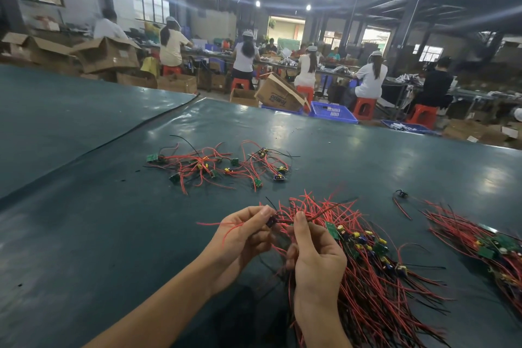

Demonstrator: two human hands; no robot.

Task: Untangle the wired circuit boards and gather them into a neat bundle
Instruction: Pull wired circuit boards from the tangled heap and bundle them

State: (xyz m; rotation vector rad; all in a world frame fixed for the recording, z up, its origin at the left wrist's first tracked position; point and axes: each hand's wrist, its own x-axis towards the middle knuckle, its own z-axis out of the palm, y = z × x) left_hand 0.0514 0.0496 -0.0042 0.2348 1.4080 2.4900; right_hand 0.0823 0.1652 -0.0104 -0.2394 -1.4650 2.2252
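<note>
Two blue plastic crates (334, 119) upper right, one holding white bits; my left hand (243, 237) pinches one small dark circuit board (269, 222), right hand (316, 257) grips the red-wired board bundle (375, 291).

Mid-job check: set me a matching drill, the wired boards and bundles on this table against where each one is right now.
Things: 1 small dark board; 2 largest bundle; 3 second bundle; 4 loose tangle.
Places: A gripped by the right hand; B spread farther up the table; C pinched by the left hand; D lying near the table's right edge.
Pairs: 1-C, 2-A, 3-D, 4-B.
</note>
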